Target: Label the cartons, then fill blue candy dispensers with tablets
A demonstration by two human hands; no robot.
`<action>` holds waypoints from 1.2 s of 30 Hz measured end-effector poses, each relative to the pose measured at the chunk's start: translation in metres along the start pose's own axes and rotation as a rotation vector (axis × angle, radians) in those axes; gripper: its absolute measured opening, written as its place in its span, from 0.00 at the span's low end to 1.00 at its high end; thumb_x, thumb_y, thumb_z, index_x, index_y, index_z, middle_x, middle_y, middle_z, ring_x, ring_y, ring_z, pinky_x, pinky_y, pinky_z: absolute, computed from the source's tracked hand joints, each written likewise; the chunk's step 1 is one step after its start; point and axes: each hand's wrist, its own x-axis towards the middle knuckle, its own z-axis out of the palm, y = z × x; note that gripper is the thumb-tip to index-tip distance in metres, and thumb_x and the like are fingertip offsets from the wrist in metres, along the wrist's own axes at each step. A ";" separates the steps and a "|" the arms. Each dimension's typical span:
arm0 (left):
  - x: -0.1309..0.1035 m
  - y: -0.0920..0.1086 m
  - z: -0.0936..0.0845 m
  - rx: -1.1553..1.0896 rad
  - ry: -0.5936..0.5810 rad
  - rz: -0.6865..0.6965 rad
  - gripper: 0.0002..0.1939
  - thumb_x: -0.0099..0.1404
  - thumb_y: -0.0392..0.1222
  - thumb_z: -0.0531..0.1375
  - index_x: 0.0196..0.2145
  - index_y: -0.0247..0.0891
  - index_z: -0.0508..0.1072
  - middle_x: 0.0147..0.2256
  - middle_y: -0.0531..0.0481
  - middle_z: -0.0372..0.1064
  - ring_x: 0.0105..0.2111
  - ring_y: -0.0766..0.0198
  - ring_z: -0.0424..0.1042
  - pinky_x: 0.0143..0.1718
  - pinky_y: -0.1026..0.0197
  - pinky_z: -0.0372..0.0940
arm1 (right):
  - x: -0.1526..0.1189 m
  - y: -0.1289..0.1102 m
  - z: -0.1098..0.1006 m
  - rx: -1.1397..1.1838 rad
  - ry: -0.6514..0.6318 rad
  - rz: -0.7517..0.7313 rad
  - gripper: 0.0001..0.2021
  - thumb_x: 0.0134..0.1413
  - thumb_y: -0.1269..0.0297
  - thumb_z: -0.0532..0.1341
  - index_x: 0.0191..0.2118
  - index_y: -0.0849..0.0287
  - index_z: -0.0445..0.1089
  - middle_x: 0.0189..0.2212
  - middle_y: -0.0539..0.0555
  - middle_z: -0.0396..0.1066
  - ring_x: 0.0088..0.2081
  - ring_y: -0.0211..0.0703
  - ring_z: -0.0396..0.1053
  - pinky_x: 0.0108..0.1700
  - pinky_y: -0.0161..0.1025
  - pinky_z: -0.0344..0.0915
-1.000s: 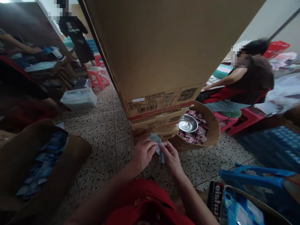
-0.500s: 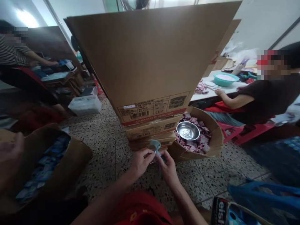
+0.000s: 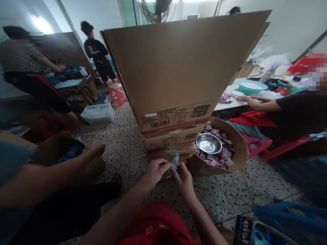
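Observation:
Between my hands is a curled, light-blue strip point(image 3: 174, 156), thin and partly see-through; I cannot tell what it is made of. The fingertips of my left hand point(image 3: 156, 172) are pinched together at its lower left side. My right hand point(image 3: 184, 179) grips it from the other side, thumb against fingers, with a darker bit of something partly hidden under the fingers. Both hands are low in front of a stack of cardboard boxes point(image 3: 176, 136), apart from the cardboard as far as I can see.
A tall cardboard sheet point(image 3: 186, 68) stands above the boxes. Right of it, a cut-down carton point(image 3: 240, 149) holds pink packets and a metal bowl point(image 3: 208, 143). At left, a co-worker's arm point(image 3: 76, 156) reaches over another carton. A blue stool point(image 3: 288, 216) stands lower right.
The view has shifted a little left. The co-worker's arm at left has reached farther in over the carton. My hands keep the strip, which has turned slightly and curls upward.

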 end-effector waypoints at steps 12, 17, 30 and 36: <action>-0.027 -0.014 -0.016 0.941 0.291 0.800 0.09 0.66 0.38 0.52 0.35 0.40 0.73 0.31 0.46 0.72 0.33 0.60 0.69 0.38 0.56 0.58 | -0.024 -0.004 -0.001 0.435 -0.265 0.489 0.26 0.41 0.47 0.67 0.46 0.56 0.72 0.21 0.47 0.66 0.19 0.32 0.58 0.18 0.29 0.55; -0.034 -0.016 -0.011 1.005 0.224 0.863 0.12 0.66 0.41 0.53 0.44 0.39 0.72 0.37 0.45 0.74 0.36 0.58 0.70 0.38 0.55 0.59 | -0.024 -0.008 0.001 0.544 -0.254 0.537 0.26 0.40 0.48 0.67 0.45 0.56 0.73 0.17 0.44 0.61 0.14 0.27 0.47 0.12 0.27 0.44; -0.003 -0.020 -0.033 -0.050 -0.112 0.036 0.12 0.57 0.48 0.60 0.33 0.36 0.75 0.31 0.50 0.74 0.31 0.63 0.72 0.33 0.63 0.65 | -0.008 -0.005 0.000 0.398 -0.262 0.507 0.23 0.41 0.45 0.66 0.40 0.58 0.74 0.14 0.43 0.57 0.13 0.27 0.46 0.11 0.28 0.42; 0.001 -0.029 -0.035 0.206 0.202 0.238 0.07 0.58 0.41 0.57 0.27 0.37 0.74 0.28 0.51 0.72 0.30 0.65 0.69 0.35 0.63 0.63 | 0.012 0.020 0.000 0.062 -0.031 0.291 0.24 0.40 0.49 0.67 0.40 0.62 0.75 0.23 0.51 0.71 0.24 0.38 0.64 0.26 0.34 0.61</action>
